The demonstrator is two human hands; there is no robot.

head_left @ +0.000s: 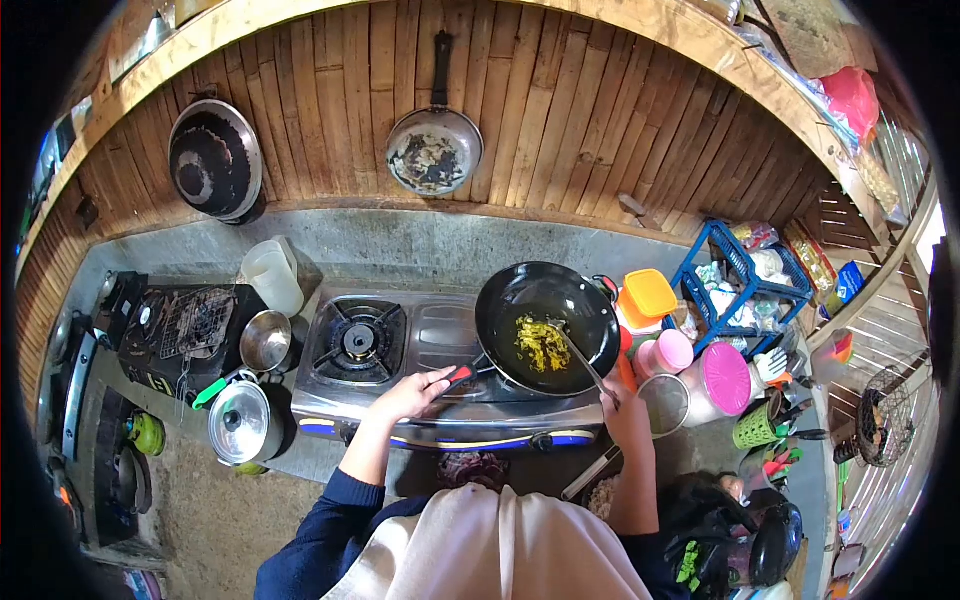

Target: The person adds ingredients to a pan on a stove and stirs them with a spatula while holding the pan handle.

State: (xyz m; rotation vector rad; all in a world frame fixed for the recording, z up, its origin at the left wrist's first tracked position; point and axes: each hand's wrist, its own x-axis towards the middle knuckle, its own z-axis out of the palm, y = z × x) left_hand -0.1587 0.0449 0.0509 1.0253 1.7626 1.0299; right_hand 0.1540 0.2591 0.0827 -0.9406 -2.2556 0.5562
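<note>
At stove (440, 312): one wok (502, 305) (left hand (412, 393) holds), one spatula (589, 367) (right hand (625, 418)).

From the centre, we see a glossy, smooth black wok (562, 298) at 4 o'clock and, at the same hour, a shiny metal spatula (588, 360). At 8 o'clock, close in, we see the stove (440, 328) in smooth, reflective metal. At 12 we have a wall (330, 110) of rough wooden slats and a scuffed metal pan (435, 150). At 3 we find a smooth plastic tub (649, 295); between 4 and 5, a glossy plastic bag (692, 508); at 6, a matt cloth garment (490, 545).
</note>
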